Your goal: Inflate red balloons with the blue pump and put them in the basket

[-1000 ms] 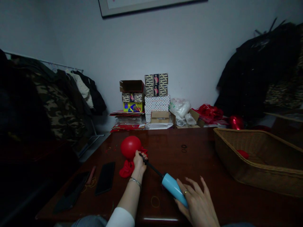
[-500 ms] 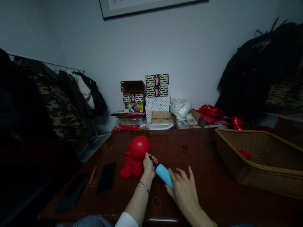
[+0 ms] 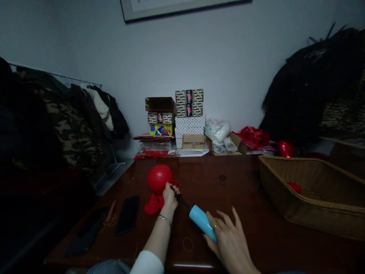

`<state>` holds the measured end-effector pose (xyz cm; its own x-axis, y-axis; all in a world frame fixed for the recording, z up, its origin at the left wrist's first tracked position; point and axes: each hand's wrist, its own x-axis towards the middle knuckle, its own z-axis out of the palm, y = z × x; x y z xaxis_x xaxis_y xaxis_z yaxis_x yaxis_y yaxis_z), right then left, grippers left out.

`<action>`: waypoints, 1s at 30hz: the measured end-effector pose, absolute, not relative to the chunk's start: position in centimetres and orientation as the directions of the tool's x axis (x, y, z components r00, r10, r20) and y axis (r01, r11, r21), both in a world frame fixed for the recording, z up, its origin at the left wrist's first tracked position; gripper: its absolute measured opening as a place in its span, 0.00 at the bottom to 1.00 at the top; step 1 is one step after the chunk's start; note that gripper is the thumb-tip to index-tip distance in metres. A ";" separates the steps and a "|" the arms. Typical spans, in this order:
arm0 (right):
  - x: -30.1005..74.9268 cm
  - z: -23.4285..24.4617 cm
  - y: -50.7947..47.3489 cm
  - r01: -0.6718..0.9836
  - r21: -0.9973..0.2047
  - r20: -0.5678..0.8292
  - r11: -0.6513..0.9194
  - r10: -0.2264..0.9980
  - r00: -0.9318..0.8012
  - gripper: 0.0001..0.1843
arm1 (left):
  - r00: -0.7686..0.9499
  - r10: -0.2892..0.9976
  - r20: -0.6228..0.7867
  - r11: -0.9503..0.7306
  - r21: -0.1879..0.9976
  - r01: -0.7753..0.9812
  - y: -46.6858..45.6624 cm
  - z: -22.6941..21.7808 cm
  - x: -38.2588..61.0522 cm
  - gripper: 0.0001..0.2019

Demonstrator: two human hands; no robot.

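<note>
While round — balloon (image 3: 159, 178) beside left fingers (image 3: 168, 190)

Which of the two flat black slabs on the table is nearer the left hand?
The right slab, between the left hand and the reddish stick; the other slab lies farther left, past that stick.

From the blue pump (image 3: 201, 220), there is room to pass toward 1 o'clock over the counter (image 3: 242, 186). The red balloon (image 3: 160, 179) blocks 10 o'clock; the big basket (image 3: 308, 213) blocks 3 o'clock.

white sleeve (image 3: 147, 262), silver bracelet (image 3: 165, 218) and gold ring (image 3: 215, 226) are worn
</note>
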<state>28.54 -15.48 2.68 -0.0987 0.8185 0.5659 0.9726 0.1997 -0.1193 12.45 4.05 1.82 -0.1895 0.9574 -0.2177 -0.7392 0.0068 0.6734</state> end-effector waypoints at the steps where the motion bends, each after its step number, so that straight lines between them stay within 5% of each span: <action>1: 28.9 2.5 -15.8 0.970 -0.114 0.578 0.213 0.809 -0.109 0.25 | -0.189 0.959 -0.212 0.004 0.675 -0.737 4.2 1.9 12.1 0.12; 30: 26.2 3.4 -11.9 0.983 -0.138 0.501 0.119 0.865 -0.035 0.25 | -0.100 0.971 -0.216 0.071 0.664 -0.745 2.2 1.9 14.8 0.13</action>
